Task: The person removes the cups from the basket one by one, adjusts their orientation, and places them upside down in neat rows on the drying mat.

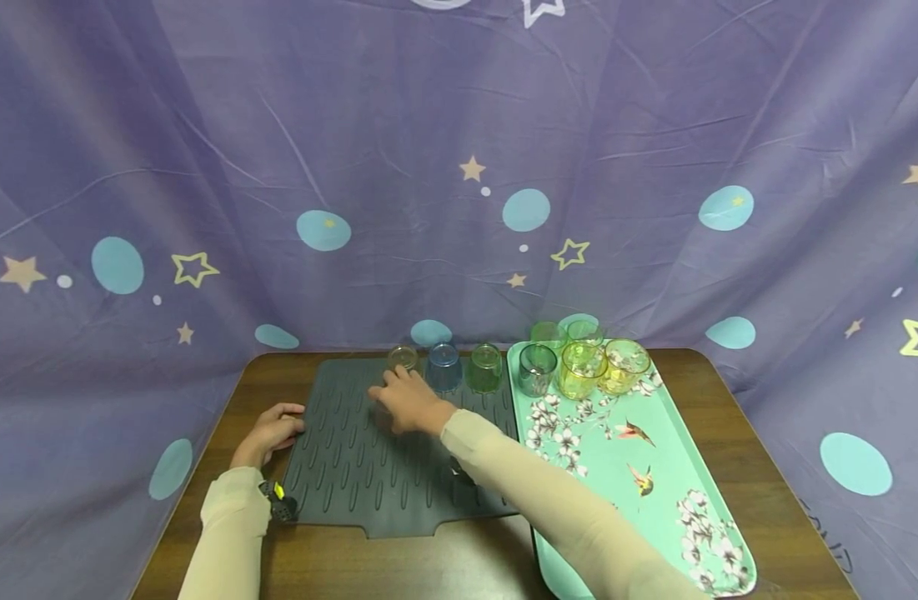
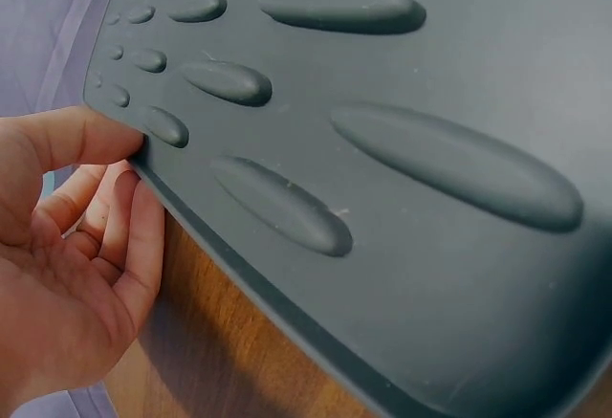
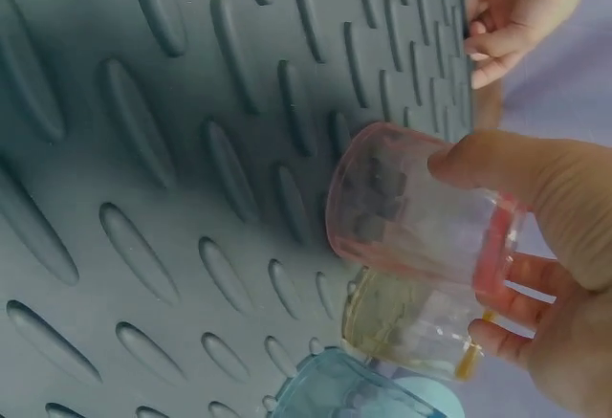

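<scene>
My right hand grips a pink glass, thumb on its side and fingers by its thick base. The glass is upside down close over the dark grey drying mat; in the head view the hand hides it. Beyond it on the mat, an upturned pale yellow glass and a blue glass form a row with a green glass. My left hand pinches the mat's left edge, its thumb on top and its other fingers curled at the side in the left wrist view.
A mint green tray with flowers and birds stands to the right of the mat. At its far end are several glasses, among them a grey one and a yellow one. A patterned purple curtain hangs behind the wooden table.
</scene>
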A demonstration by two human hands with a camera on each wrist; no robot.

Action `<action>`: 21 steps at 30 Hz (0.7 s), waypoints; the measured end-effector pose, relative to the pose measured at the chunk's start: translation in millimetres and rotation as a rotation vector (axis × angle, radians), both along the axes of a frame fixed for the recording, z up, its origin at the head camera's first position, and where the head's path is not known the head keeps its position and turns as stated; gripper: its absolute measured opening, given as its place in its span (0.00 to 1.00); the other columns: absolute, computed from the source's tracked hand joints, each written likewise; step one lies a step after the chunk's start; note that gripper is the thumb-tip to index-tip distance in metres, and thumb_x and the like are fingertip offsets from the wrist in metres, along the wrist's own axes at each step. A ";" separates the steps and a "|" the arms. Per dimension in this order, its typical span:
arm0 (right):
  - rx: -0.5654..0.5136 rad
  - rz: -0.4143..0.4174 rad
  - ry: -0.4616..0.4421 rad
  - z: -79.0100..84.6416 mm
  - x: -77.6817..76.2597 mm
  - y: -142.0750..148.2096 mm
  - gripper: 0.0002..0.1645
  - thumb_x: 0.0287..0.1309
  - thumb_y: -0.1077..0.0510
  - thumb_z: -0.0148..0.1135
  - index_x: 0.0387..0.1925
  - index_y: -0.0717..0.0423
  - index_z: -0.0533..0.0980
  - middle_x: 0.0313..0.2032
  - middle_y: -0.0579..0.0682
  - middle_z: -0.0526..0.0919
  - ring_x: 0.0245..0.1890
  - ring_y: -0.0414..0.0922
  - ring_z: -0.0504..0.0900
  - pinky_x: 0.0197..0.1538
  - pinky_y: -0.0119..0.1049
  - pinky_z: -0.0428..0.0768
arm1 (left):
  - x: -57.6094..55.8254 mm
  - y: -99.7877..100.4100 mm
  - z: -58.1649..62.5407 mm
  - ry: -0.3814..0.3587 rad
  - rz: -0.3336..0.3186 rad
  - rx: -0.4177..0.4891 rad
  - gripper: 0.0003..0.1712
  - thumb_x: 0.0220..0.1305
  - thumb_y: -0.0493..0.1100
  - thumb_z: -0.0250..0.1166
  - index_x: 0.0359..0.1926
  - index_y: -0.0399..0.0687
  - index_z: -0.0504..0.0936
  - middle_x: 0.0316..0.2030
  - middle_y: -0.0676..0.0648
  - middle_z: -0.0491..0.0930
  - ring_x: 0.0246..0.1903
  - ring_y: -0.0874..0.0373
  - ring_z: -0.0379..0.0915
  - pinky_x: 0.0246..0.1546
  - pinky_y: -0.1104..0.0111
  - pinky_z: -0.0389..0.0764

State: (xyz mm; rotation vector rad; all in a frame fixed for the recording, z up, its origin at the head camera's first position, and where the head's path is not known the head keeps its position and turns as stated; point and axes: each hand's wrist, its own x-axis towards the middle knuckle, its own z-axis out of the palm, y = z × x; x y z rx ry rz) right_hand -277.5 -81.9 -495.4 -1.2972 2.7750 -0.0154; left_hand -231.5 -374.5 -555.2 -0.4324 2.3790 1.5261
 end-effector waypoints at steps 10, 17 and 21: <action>-0.296 -0.028 -0.097 36.3 -11.4 48.0 0.43 0.55 0.49 0.76 0.71 0.42 0.69 0.66 0.53 0.72 0.64 0.52 0.70 0.64 0.52 0.73 | -0.6 4.5 3.1 -0.007 0.025 -0.035 0.29 0.64 0.33 0.57 0.65 0.28 0.64 0.41 0.46 0.78 0.43 0.58 0.74 0.53 0.55 0.81; -0.641 -0.141 -0.230 62.3 -28.7 120.3 0.43 0.54 0.53 0.77 0.71 0.46 0.69 0.65 0.54 0.74 0.62 0.54 0.69 0.62 0.55 0.72 | 1.0 7.6 6.9 -0.001 0.025 -0.038 0.30 0.64 0.33 0.57 0.65 0.28 0.64 0.46 0.40 0.79 0.44 0.57 0.75 0.53 0.54 0.81; -0.792 -0.206 -0.250 68.5 -38.4 170.2 0.43 0.54 0.56 0.76 0.70 0.51 0.69 0.65 0.57 0.75 0.66 0.57 0.70 0.67 0.60 0.68 | 1.1 8.0 8.0 -0.001 0.022 -0.039 0.29 0.64 0.33 0.58 0.65 0.27 0.64 0.45 0.41 0.78 0.44 0.56 0.75 0.51 0.56 0.82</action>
